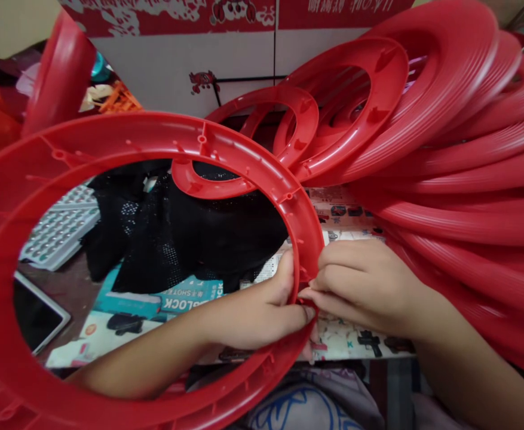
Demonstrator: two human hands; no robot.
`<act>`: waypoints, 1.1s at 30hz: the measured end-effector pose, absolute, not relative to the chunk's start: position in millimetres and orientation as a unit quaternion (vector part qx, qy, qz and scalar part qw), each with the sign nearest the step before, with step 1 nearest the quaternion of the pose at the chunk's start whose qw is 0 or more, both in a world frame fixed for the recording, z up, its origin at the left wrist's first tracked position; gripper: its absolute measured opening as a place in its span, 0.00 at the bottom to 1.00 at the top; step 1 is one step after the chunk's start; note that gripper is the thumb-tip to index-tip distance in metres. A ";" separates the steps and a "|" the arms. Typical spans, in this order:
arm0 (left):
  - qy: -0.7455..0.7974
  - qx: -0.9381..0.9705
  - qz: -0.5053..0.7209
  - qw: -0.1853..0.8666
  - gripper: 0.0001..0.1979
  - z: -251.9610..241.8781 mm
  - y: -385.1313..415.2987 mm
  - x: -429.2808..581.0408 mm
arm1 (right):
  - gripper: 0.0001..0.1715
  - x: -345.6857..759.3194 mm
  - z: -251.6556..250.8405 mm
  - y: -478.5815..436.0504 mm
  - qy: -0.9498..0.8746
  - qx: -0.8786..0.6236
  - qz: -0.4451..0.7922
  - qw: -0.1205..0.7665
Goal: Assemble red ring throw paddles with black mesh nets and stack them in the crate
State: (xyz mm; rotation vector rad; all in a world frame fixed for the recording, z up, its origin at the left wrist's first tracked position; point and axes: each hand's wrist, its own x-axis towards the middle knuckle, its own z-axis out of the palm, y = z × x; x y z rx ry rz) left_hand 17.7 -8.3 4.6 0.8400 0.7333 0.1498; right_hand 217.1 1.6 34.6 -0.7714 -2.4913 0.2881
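Note:
A large red plastic ring [122, 134] stands tilted close in front of me, its ribbed inner side facing me. My left hand [262, 310] reaches through the ring's opening and grips its right rim from inside, thumb up along the edge. My right hand [364, 283] meets it from outside, fingers pinched together on the same spot of the rim. What the fingertips press between them is too small to make out.
A leaning stack of several red rings [459, 155] fills the right side, with smaller rings [288, 113] behind. Black mesh cloth [190, 233], a tablet [37, 313], a grey tray [60, 230] and printed cartons [185, 298] lie on the table. A red-and-white box [172, 65] stands at the back.

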 end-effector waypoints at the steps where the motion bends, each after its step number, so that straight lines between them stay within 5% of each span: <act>1: 0.345 0.400 0.070 0.846 0.39 4.3 -8.4 17.9 | 0.15 217.0 35.2 1.6 -0.917 -0.288 0.112 0.250; 13: 0.356 0.541 0.094 0.756 0.42 13.5 -9.0 16.7 | 0.13 219.4 35.4 3.5 -0.915 -0.277 -0.024 0.292; 25: 0.300 0.561 0.058 0.769 0.41 13.3 -14.8 17.7 | 0.11 221.6 38.4 -3.0 -0.888 -0.325 0.182 0.271; 33: 0.310 0.564 0.018 0.765 0.45 5.7 -18.1 14.1 | 0.11 218.7 38.4 3.1 -0.904 -0.279 0.071 0.316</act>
